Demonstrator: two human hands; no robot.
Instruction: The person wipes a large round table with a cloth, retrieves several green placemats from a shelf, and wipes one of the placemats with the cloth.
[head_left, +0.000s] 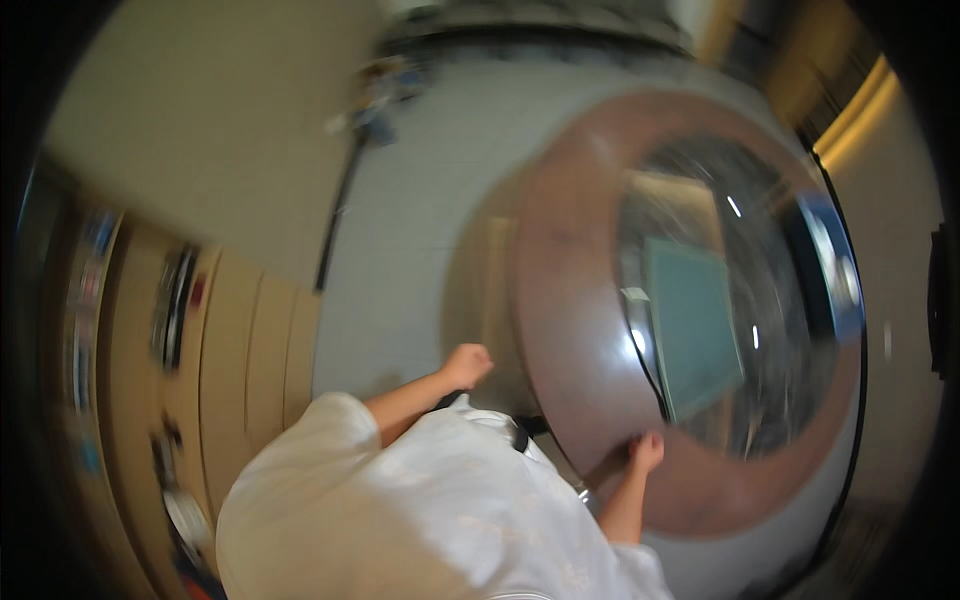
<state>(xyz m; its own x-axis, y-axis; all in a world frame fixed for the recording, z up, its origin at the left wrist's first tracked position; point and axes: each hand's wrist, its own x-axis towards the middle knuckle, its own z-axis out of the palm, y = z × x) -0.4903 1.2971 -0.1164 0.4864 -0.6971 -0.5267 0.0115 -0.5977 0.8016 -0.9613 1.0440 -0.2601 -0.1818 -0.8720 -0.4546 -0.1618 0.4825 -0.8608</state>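
My left hand (466, 366) hangs in front of my body beside the table, fingers curled in, with nothing visible in it. Over the near rim of a round brown table (570, 300) is my right hand (646, 451), also curled and with no object showing; whether it touches the tabletop I cannot tell. Beyond it, a green mat or board (694, 322) lies on the dark marbled centre (772, 300) of the table. A tan flat sheet or panel (675, 191) shows past the mat. Motion blur hides finer detail.
On the table's far right side stands a blue box-like object (832, 262). A wooden shelf unit (232, 337) with books and other items runs along my left. Grey floor (405, 225) extends ahead, with blurred items (382, 97) by the wall's end.
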